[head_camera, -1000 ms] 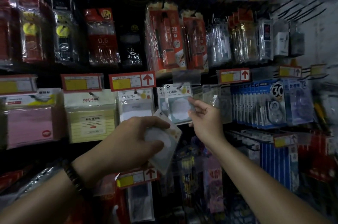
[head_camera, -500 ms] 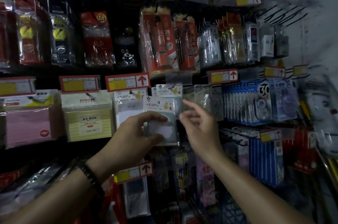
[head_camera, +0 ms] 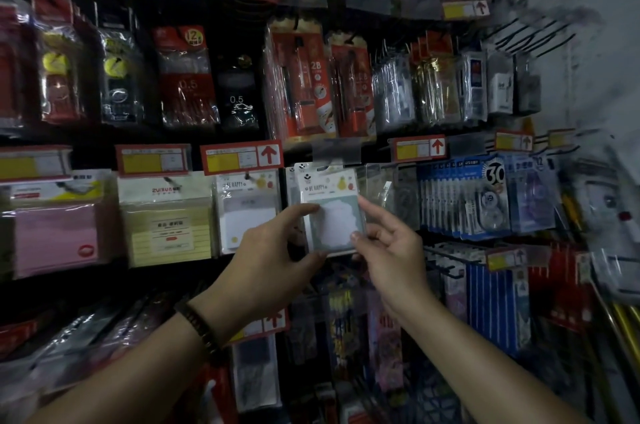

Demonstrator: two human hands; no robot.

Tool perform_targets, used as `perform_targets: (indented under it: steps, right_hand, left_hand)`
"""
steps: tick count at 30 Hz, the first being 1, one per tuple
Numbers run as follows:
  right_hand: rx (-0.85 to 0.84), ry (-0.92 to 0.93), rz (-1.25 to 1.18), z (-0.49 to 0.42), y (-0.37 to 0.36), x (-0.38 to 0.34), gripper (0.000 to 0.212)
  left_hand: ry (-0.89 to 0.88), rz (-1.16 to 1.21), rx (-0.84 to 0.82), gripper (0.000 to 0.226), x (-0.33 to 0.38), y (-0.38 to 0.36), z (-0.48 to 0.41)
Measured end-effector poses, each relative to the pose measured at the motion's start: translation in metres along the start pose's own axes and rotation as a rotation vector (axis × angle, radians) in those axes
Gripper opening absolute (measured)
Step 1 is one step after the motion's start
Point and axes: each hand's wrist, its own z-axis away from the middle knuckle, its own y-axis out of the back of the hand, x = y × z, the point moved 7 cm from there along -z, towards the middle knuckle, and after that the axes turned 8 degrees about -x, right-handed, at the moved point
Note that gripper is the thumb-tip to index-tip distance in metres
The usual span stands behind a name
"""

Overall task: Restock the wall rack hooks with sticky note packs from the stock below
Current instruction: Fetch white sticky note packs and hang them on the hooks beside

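Note:
A sticky note pack (head_camera: 332, 209) with a white header card and a pale green cloud-shaped pad is held upright against the wall rack, just under a clear tag holder (head_camera: 336, 151). My left hand (head_camera: 273, 257) pinches its left edge between thumb and fingers. My right hand (head_camera: 384, 240) pinches its right lower edge. More packs of the same kind hang behind it and on the hook to the left (head_camera: 247, 209). The hook itself is hidden by the pack.
Yellow sticky pads (head_camera: 166, 223) and pink pads (head_camera: 55, 233) hang further left. Blue correction tape packs (head_camera: 464, 195) hang to the right, pencil lead and pen packs (head_camera: 301, 84) above. Red price tags (head_camera: 242, 157) line the rows. Lower hooks hold more stock (head_camera: 256, 375).
My left hand lifted the pack from waist-level tilt up to the hook row and turned it upright. My right hand let go of the hanging packs and took the pack's right edge.

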Motion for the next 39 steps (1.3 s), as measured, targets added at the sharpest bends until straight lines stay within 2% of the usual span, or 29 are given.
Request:
perform_targets:
  steps: [3,8,15,24,30,39]
  right_hand:
    - [0.035,0.069,0.022,-0.001,0.001,-0.006,0.055]
    - [0.067,0.062,-0.004,-0.015,-0.008,-0.005,0.055]
    - [0.011,0.039,-0.003,0.002,-0.009,0.014,0.051]
    - [0.124,0.108,-0.057,-0.024,-0.010,0.001,0.052]
    - [0.133,0.100,-0.015,-0.035,-0.010,0.001,0.052]
    - [0.119,0.055,0.064,-0.042,-0.001,0.005,0.052]
  left_hand:
    - [0.001,-0.106,-0.038,0.081,-0.001,0.001,0.007]
    - [-0.012,-0.179,-0.013,0.089,-0.003,0.006,0.002]
    - [-0.031,-0.153,-0.064,0.082,-0.009,-0.004,0.010]
    - [-0.057,-0.096,-0.066,0.088,-0.014,-0.004,-0.010]
    - [-0.053,-0.198,-0.076,0.089,-0.011,-0.004,-0.021]
    - [-0.057,-0.224,-0.091,0.090,0.002,-0.009,-0.017]
